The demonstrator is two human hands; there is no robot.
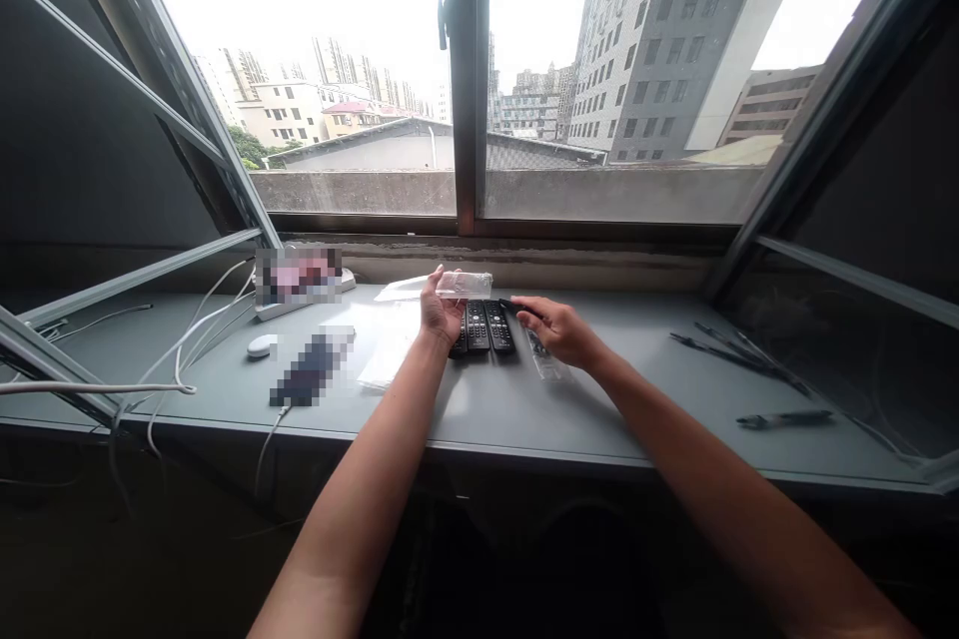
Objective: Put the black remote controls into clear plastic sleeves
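Note:
My left hand [442, 308] is closed on a clear plastic sleeve [472, 286], which stretches to the right over the far ends of the remotes. Just below it, several black remote controls [478, 327] lie side by side on the grey table [599, 409], the leftmost partly covered by my hand. My right hand [554, 324] grips a slim black remote control [516, 307], seen nearly edge-on, its tip close to the sleeve. Most of that remote is hidden by my fingers. Under my right hand lies a clear bag with small dark things inside [545, 357].
White sheets or sleeves [386, 349] lie left of my left arm. Further left are a blurred phone-like thing [311, 369] on a cable, a white rounded case [260, 347] and a power strip [304, 305]. Black pens [783, 419] and dark cables lie right. Metal frames flank the table.

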